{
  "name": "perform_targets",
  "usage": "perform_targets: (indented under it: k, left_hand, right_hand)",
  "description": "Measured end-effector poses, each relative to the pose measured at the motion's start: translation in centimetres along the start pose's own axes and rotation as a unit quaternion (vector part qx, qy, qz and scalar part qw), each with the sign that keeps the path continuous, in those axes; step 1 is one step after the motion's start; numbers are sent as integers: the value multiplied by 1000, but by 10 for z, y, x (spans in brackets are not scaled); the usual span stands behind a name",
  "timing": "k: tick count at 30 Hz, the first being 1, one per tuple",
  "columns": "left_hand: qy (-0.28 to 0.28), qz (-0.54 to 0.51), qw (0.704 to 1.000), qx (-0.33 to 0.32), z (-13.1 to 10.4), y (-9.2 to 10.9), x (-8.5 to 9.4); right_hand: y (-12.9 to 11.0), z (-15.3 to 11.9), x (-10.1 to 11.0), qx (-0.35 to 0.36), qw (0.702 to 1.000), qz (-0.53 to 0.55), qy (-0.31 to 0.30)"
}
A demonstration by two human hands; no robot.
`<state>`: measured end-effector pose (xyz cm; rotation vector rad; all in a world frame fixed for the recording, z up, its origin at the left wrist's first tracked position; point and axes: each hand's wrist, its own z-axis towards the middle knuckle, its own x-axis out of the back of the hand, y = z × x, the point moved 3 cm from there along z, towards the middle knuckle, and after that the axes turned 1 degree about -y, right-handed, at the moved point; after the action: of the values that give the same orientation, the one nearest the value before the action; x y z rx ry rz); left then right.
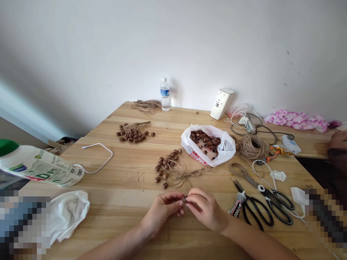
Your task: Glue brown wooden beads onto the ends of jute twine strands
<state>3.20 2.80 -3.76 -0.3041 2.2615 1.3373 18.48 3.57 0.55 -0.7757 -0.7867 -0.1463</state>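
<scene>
My left hand (167, 206) and my right hand (204, 207) meet at the near middle of the table, fingers pinched together. Between their fingertips sits a small brown nut shell (184, 199), partly hidden, with thin twine running up from it. That twine leads to a bundle of jute cords (189, 174) with a wrapped, looped end, just beyond my hands. Round brown nut shells (166, 164) hang on the bundle's strands and lie fanned out to the left. Behind it, a white plastic bag (229, 147) stands open with many loose shells inside.
A finished-looking shell cluster (132, 133) lies back left, near a water bottle (165, 94). On the right are a twine ball (252, 146), scissors (279, 204), black-handled pliers (256, 207), a glue tube (238, 205) and cables. A large green-capped bottle (43, 164) stands left.
</scene>
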Motion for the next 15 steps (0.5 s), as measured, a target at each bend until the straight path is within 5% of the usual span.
perform_targets:
  k: [15]
  left_hand:
    - [-4,6,1000,-2,0,-2,1]
  right_hand:
    - [-1,0,-1,-5,999,33,28]
